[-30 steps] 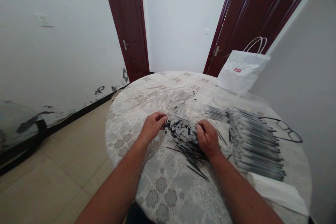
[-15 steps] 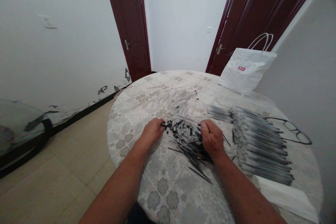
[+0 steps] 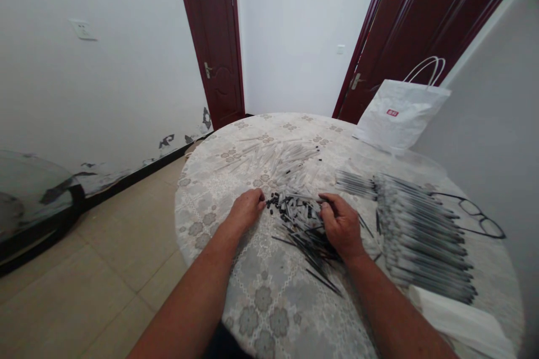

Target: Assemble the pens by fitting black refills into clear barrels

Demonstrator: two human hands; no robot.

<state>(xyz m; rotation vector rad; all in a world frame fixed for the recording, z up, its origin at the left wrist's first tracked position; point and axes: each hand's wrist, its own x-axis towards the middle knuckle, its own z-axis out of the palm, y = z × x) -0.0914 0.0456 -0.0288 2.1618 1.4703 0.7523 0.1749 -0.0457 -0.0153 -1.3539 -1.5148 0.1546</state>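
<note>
My right hand point(image 3: 342, 225) is closed around one end of a clear pen barrel point(image 3: 304, 197), which points left over the pile. My left hand point(image 3: 248, 208) has its fingertips pinched together beside small black plugs point(image 3: 274, 200); whatever is between them is too small to make out. Between the hands lies a heap of short whitish pieces point(image 3: 300, 211) mixed with black ones. Thin black refills point(image 3: 309, 252) are strewn just below it, partly hidden by my right hand. Beyond the hands, loose clear barrels point(image 3: 278, 157) are spread across the patterned tablecloth point(image 3: 263, 297).
On the right lie rows of stacked pens point(image 3: 425, 235) with dark tips, and a smaller bundle point(image 3: 356, 184) beside them. Black-framed glasses point(image 3: 484, 217), a white paper bag point(image 3: 402, 115) and a folded white sheet point(image 3: 461, 320) are along the table's right side.
My left hand has dropped slightly from above the black plugs to their left side, fingers drawn together. My right hand keeps the clear barrel. The whole view has shifted a little.
</note>
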